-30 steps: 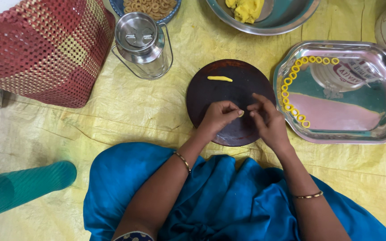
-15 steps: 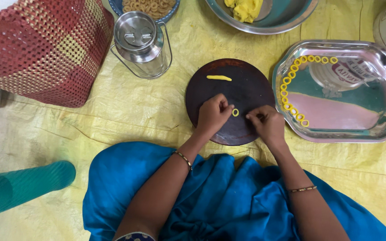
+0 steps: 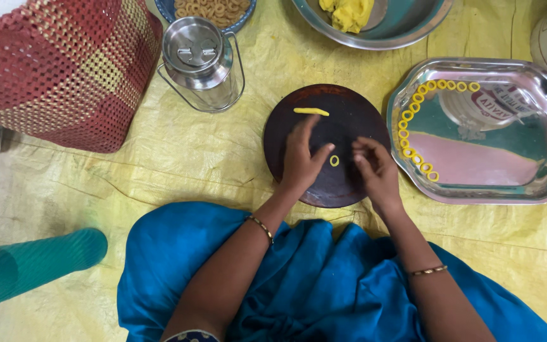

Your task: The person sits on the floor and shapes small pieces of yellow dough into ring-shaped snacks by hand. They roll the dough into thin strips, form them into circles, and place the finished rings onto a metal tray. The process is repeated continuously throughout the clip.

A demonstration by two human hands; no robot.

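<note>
Both hands rest released on the round dark board (image 3: 343, 114): left hand (image 3: 304, 158) and right hand (image 3: 375, 168) flank a small yellow dough ring (image 3: 334, 161), freed between them; a dough strip (image 3: 311, 111) waits beyond the left fingertips.

Steel bowl (image 3: 406, 39) and blue plate (image 3: 171, 9) — top edge cut off.

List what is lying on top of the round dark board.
On the round dark board lie a small yellow dough ring and a short dough strip. The left hand and right hand cover parts of it.
</note>
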